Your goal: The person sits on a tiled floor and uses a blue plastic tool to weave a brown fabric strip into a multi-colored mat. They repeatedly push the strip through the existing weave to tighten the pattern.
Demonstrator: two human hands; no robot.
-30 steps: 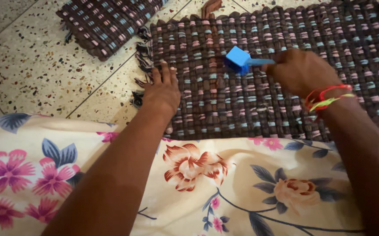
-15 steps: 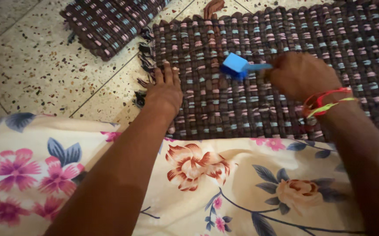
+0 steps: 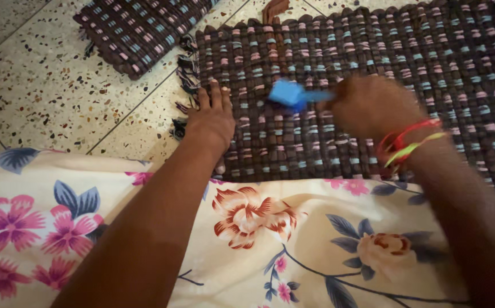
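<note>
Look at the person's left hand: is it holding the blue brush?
No, the left hand lies flat on the woven mat; the right hand holds the blue brush.

The brush is over the mat, right of the left hand (which lies flat at the mat's left edge); a second mat lies behind.

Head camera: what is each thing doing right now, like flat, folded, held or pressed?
Mat: spread flat on the floor, fringe at its left edge.
Second mat: folded, lying apart at top left.
Brush: held over the mat, blurred.
Right hand: grip closed on the brush handle.
Left hand: flat, fingers spread, pressing the mat's left edge.
Wrist threads: tied round the right wrist.
</note>
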